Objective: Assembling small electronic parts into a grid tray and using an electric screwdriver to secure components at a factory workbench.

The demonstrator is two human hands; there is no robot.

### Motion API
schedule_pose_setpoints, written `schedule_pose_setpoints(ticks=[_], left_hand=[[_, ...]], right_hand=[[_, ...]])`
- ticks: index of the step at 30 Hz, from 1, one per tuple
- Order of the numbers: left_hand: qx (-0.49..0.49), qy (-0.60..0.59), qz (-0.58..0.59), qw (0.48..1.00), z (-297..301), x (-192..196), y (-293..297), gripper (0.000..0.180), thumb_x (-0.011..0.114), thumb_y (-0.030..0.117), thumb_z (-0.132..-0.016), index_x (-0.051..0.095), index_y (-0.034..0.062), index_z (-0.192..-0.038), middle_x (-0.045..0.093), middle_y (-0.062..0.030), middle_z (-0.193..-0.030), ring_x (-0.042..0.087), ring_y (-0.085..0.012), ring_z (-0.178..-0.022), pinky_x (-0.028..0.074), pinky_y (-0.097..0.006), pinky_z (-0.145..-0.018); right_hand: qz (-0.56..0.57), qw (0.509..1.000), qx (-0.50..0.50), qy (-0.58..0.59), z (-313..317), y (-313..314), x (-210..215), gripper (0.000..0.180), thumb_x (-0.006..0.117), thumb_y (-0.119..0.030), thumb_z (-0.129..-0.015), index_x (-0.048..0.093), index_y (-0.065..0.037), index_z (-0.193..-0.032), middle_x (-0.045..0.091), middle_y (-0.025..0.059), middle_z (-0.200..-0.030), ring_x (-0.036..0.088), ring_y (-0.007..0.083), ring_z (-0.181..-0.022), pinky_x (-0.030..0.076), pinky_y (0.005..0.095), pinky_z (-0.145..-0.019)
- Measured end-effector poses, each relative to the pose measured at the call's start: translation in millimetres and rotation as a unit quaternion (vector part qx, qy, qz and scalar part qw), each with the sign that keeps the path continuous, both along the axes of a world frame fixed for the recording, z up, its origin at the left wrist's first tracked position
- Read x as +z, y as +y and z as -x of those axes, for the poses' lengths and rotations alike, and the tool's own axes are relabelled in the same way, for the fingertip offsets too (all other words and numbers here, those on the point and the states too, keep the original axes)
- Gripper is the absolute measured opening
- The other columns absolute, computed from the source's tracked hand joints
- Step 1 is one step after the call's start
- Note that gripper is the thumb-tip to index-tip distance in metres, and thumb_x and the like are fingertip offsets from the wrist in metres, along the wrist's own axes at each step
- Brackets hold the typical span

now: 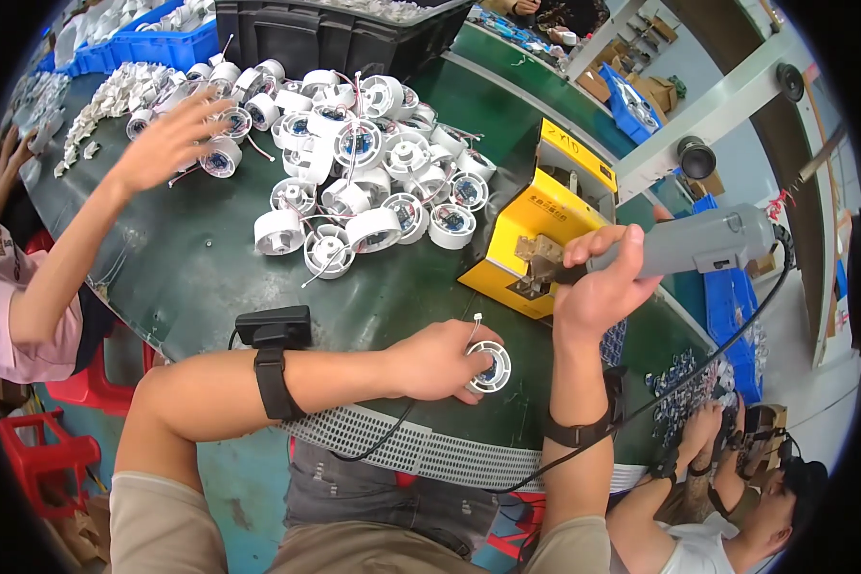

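Note:
My left hand (435, 362) is closed around a white round plastic housing (502, 377) with a blue circuit board inside, held low over the green table; a short cable with a small white plug sticks up from it. My right hand (598, 292) grips a grey electric screwdriver (689, 247), lying nearly level with its tip pointing left. That tip meets the metal outlet of a yellow box-shaped screw feeder (518, 222); whether a screw is on the bit cannot be seen.
A heap of white housings (373, 182) with wires covers the far table. Another person's hand (177, 143) reaches to its left side. Behind stand a black crate (335, 43) and a blue bin (167, 46). Small blue boards (679, 387) lie right, near another worker. The screwdriver's cord (708, 359) crosses my right forearm.

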State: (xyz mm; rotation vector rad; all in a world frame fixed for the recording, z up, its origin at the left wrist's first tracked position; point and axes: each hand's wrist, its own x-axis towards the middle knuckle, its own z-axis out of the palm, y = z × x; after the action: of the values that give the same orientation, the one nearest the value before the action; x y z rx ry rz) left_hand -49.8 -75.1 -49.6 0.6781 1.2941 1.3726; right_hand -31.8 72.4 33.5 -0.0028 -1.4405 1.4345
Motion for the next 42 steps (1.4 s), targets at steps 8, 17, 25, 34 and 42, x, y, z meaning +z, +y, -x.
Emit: schedule_pose_setpoints(ticks=[8,17,25,34,42], left_hand=[[-0.001,0.02,0.037,0.999,-1.4,14.1,-2.5,0.033,0.047,0.007,-0.095,0.049,-0.0048,-0.126,0.065,-0.0148,-0.1,0.068,-0.0193,-0.08,0.058,-0.027,-0.071],[0.046,0.035,0.035,0.998,-5.1,12.7,-1.3,0.033,0.046,0.007,-0.096,0.049,-0.005,-0.127,0.065,-0.0163,-0.1,0.069,-0.0208,-0.08,0.059,-0.028,-0.071],[0.042,0.057,0.044,0.997,-6.1,15.0,-1.8,0.034,0.046,0.009,-0.096,0.049,-0.0068,-0.126,0.064,-0.017,-0.102,0.069,-0.022,-0.081,0.058,-0.028,-0.071],[0.041,0.063,0.056,0.996,-6.5,18.9,-3.3,0.035,0.047,0.01,-0.095,0.048,-0.0073,-0.126,0.063,-0.0176,-0.107,0.069,-0.0223,-0.082,0.058,-0.027,-0.07],[0.041,0.061,0.048,0.996,-4.2,17.2,-3.2,0.035,0.049,0.011,-0.095,0.049,-0.008,-0.125,0.062,-0.019,-0.107,0.067,-0.0221,-0.089,0.059,-0.028,-0.074]], right_hand=[[-0.027,0.999,-0.013,-0.043,-0.1,-3.4,-2.4,0.035,0.043,-0.012,-0.094,0.033,-0.005,-0.127,0.043,0.0055,-0.064,0.044,0.0146,-0.047,0.04,0.0287,-0.045],[0.048,0.997,0.041,-0.044,-41.7,-33.1,-9.3,0.04,0.04,-0.018,-0.095,0.029,-0.006,-0.131,0.041,0.0047,-0.064,0.043,0.0141,-0.047,0.039,0.0277,-0.043],[0.06,0.992,0.09,-0.066,-65.2,-48.3,-23.8,0.044,0.039,-0.022,-0.095,0.024,-0.007,-0.134,0.042,0.0055,-0.065,0.043,0.0136,-0.047,0.039,0.0277,-0.043],[0.057,0.99,0.091,-0.089,-67.8,-52.1,-27.7,0.047,0.042,-0.021,-0.093,0.023,-0.006,-0.133,0.043,0.0058,-0.064,0.044,0.0137,-0.046,0.042,0.0277,-0.043],[0.042,0.989,0.111,-0.091,-66.6,-51.8,-34.4,0.043,0.044,-0.02,-0.092,0.026,-0.005,-0.128,0.043,0.0065,-0.065,0.044,0.0142,-0.046,0.042,0.0278,-0.043]])
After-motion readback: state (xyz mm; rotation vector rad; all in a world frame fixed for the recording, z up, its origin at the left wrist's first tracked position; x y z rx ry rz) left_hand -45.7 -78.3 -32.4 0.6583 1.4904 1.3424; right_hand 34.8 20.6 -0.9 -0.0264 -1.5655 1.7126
